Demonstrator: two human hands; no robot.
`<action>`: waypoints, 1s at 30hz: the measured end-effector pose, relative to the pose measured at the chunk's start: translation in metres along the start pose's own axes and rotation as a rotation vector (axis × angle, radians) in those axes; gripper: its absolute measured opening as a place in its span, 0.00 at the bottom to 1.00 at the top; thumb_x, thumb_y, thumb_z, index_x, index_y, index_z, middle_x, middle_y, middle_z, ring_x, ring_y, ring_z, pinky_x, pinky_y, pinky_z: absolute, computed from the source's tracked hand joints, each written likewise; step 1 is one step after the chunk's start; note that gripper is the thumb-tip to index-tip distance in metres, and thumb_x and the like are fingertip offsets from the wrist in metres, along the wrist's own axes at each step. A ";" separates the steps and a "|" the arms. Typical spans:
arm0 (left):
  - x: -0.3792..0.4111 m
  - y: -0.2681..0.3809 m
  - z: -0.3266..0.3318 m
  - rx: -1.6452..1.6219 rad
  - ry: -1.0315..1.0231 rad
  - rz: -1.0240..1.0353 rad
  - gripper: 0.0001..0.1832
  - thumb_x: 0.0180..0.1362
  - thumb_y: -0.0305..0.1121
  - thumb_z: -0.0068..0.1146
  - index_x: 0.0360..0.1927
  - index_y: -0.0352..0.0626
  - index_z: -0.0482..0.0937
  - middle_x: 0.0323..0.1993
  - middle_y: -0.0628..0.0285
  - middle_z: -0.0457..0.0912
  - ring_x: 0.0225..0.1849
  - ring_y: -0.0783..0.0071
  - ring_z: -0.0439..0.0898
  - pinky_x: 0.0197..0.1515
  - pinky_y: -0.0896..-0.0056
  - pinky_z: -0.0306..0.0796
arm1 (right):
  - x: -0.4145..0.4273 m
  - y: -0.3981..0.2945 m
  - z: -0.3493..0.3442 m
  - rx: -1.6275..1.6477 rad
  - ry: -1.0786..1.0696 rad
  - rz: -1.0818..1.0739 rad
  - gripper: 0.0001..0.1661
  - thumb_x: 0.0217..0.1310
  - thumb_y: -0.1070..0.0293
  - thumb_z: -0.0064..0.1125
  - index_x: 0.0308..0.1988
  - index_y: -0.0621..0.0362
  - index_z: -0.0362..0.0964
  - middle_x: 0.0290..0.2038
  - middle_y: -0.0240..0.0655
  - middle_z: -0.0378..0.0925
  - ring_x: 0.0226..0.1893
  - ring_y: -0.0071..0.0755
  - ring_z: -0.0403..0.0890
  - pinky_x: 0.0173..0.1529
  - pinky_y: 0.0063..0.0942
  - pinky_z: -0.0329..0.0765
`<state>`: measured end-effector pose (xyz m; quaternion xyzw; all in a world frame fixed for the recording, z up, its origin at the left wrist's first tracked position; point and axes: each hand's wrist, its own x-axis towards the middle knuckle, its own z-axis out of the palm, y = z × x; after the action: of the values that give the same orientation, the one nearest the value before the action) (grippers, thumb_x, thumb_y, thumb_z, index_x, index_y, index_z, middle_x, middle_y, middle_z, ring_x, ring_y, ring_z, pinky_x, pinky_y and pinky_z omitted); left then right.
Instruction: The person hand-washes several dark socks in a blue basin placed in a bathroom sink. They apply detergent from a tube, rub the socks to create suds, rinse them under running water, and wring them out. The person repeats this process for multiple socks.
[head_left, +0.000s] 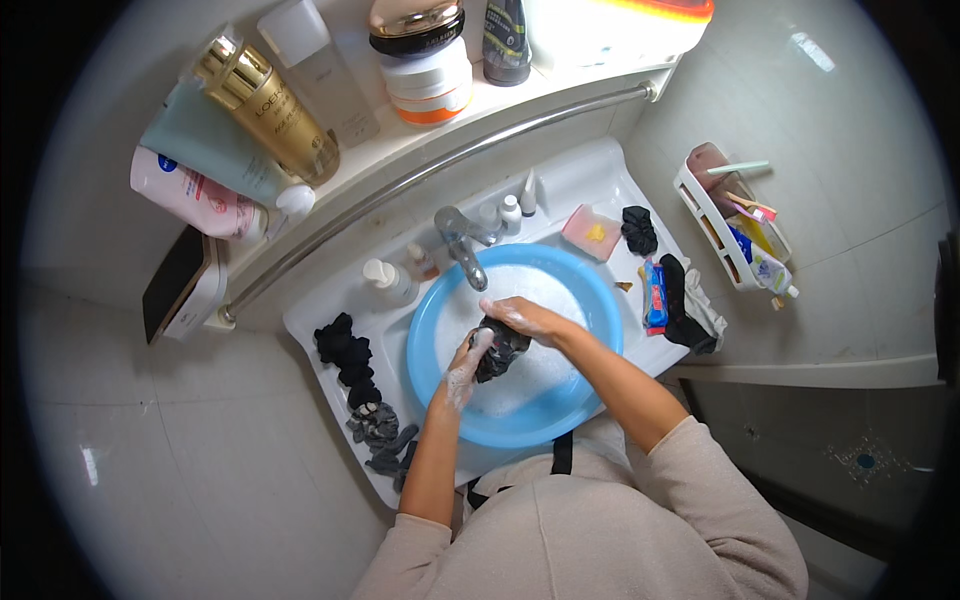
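Both my hands grip a wet, bunched black cloth item (501, 354) above a light-blue plastic basin (430, 330). My left hand (471, 361) holds its left side, thumb on top, with suds on the thumb and wrist. Foam also streaks my right hand (526, 319), which grips the upper right side. White soapy water (555, 375) lies in the basin below. The basin rests in a white washbasin (637, 352), under a metal faucet (463, 247) whose spout reaches over the rim. How the cloth is folded cannot be told.
Dark scrunchies (343, 346) and grey socks (390, 450) lie along the left ledge. A black sock (679, 304), a blue packet (655, 296), a black scrunchie (639, 230) and a pink sponge-like pad (589, 234) sit right. A pump bottle (390, 281) stands behind; a metal rail (450, 169) runs above.
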<state>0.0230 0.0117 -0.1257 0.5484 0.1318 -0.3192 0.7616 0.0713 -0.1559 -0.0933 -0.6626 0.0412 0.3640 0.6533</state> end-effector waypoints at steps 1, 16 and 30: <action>-0.004 0.008 -0.001 0.077 -0.005 -0.001 0.28 0.56 0.49 0.53 0.52 0.37 0.69 0.37 0.65 0.77 0.39 0.78 0.76 0.40 0.78 0.70 | -0.009 -0.005 -0.009 -0.074 -0.108 -0.053 0.25 0.56 0.45 0.52 0.35 0.58 0.73 0.27 0.30 0.72 0.27 0.23 0.70 0.33 0.23 0.67; -0.017 0.029 0.028 -0.315 -0.064 0.170 0.16 0.58 0.34 0.51 0.47 0.35 0.72 0.37 0.64 0.78 0.36 0.78 0.77 0.40 0.78 0.71 | -0.042 0.010 -0.011 0.624 0.079 -0.280 0.18 0.54 0.65 0.58 0.45 0.57 0.69 0.35 0.27 0.72 0.35 0.19 0.72 0.41 0.19 0.70; -0.016 0.025 0.043 -0.308 0.038 0.354 0.14 0.61 0.38 0.47 0.43 0.38 0.75 0.35 0.64 0.79 0.33 0.79 0.77 0.34 0.79 0.71 | -0.052 0.002 0.006 0.676 0.220 -0.329 0.16 0.59 0.56 0.54 0.39 0.57 0.71 0.30 0.25 0.72 0.30 0.18 0.69 0.38 0.18 0.66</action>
<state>0.0203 -0.0172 -0.0822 0.4461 0.0952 -0.1462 0.8778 0.0295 -0.1726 -0.0661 -0.4428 0.1215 0.1471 0.8761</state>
